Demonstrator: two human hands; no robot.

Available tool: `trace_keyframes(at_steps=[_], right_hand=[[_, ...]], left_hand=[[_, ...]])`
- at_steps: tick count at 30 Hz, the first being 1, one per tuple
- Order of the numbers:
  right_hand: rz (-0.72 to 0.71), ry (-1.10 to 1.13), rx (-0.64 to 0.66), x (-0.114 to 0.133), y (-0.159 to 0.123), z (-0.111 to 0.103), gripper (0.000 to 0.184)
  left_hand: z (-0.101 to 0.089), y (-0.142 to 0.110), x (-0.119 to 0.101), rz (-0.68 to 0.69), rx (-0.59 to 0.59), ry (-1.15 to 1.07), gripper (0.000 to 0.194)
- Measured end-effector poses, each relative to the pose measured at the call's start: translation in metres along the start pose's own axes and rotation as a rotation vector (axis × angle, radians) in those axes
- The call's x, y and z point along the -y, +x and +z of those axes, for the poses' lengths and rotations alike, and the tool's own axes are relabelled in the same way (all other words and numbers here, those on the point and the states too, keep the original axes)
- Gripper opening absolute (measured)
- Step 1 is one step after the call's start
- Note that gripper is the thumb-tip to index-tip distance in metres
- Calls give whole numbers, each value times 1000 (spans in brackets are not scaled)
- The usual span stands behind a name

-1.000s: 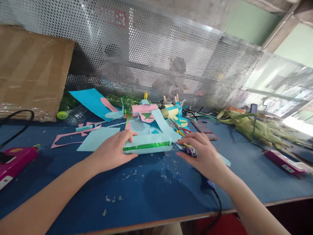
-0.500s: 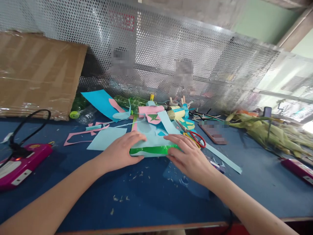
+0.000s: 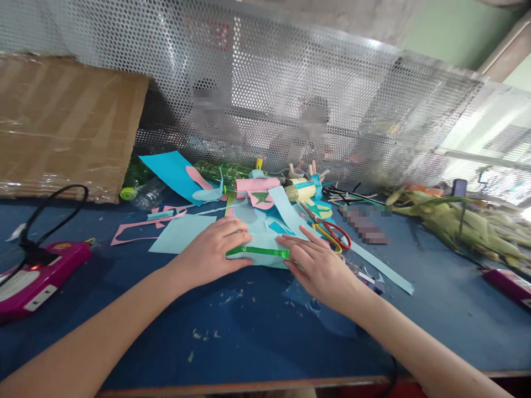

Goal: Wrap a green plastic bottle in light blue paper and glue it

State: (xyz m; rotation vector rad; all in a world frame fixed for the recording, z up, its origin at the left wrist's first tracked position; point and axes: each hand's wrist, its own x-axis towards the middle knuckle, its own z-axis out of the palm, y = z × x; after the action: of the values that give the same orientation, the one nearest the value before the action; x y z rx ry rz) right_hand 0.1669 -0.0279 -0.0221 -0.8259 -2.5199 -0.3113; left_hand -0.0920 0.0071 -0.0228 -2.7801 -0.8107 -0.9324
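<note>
A sheet of light blue paper (image 3: 265, 260) is curled round a shiny green plastic bottle (image 3: 259, 251), which shows only as a narrow strip between the paper's edges; its ends are hidden. My left hand (image 3: 213, 249) is closed round the left end, thumb along the near side and fingers over the top. At the right end my right hand (image 3: 321, 268) grips the same roll, with its forefinger stretched out over the far side. Just beyond my right hand lie red and yellow handled scissors (image 3: 336, 235).
Behind the roll are paper scraps, a pink-wrapped bottle (image 3: 257, 187) and a yellow-wrapped one (image 3: 302, 190). A cardboard sheet (image 3: 66, 127) leans on the perforated metal screen (image 3: 265, 72). Pink power strips (image 3: 41, 282) stand at both sides; dried husks (image 3: 440, 221) lie right.
The light blue paper has closed further over the green bottle, so the visible green strip is narrower. My hands have shifted slightly closer together along the roll.
</note>
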Motion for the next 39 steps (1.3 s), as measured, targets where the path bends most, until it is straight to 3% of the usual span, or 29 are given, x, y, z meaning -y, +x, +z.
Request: trace_keyframes(at_steps=[10,19,29,39], right_hand=[[-32,-35,-25,5,3,-4,7],[-1,-105,-60,12,4,-2,15],[68,-148,-73,13,11,5,18],[67,-198,-50,12,12,6,21]], left_hand=[[-4,6,-8,3,34,61,17],[1,13,-11,28,62,84,23],[5,15,-12,62,-28,75,19],[7,15,-17,-33,-32,50,13]])
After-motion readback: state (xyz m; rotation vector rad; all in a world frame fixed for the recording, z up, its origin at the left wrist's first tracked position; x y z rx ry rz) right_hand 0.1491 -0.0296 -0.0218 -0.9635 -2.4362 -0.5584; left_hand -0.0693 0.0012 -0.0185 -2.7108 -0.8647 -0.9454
